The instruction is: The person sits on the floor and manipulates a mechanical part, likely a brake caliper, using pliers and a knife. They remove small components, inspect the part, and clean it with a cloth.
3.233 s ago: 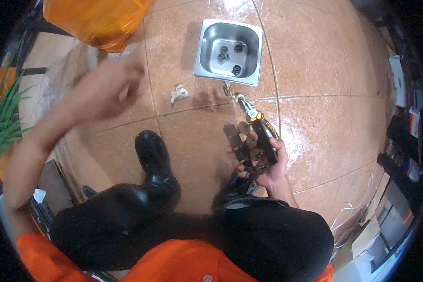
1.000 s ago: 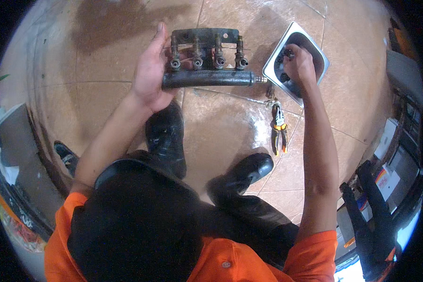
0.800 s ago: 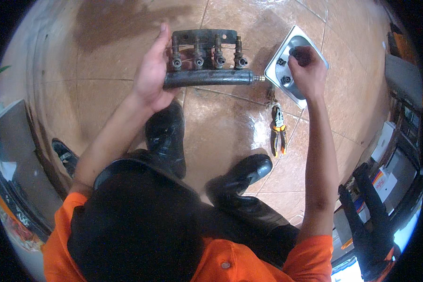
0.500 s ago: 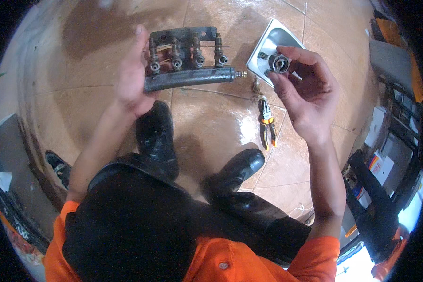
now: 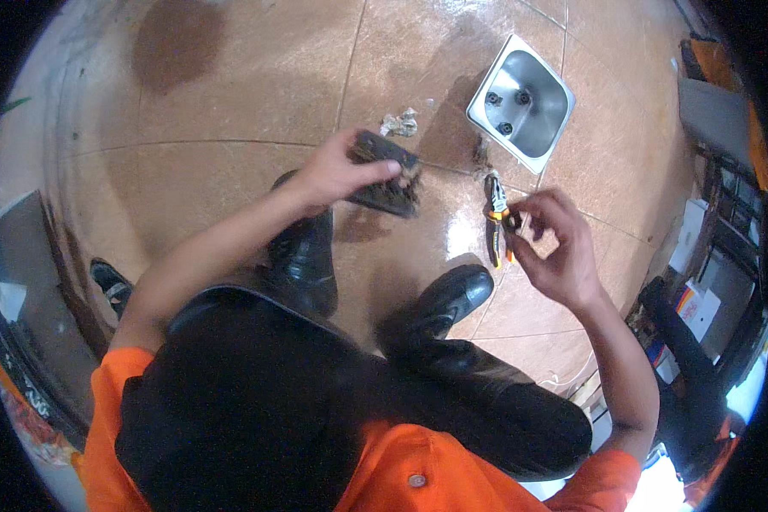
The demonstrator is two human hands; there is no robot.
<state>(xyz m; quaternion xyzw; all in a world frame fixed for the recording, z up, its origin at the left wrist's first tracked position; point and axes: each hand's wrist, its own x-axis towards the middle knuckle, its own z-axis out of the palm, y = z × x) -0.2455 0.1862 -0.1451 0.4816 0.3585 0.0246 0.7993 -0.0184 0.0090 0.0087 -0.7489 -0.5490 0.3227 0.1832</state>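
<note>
My left hand (image 5: 340, 173) grips a dark metal valve manifold (image 5: 382, 200) above my left boot, thumb over it. The manifold is tilted and blurred, so its several valves do not show clearly. My right hand (image 5: 561, 247) is pinched around a small dark round metal part (image 5: 513, 224), mostly hidden by the fingers. This hand hovers beside the combination pliers (image 5: 495, 224) with orange and black handles, which lie on the floor. Beyond them sits a square steel pan (image 5: 549, 107) with 3 small dark round parts (image 5: 505, 129) inside.
A crumpled pale scrap (image 5: 399, 123) lies on the tiled floor (image 5: 230, 119) beyond the manifold. My black boots (image 5: 452, 294) stand close to the work. Dark furniture and a grey panel (image 5: 712, 115) line the right side. A thin white cable (image 5: 576, 375) runs at lower right.
The manifold has come nearer to me and to the right, and turned. My right hand has drawn back from the pan toward the pliers with the small round part.
</note>
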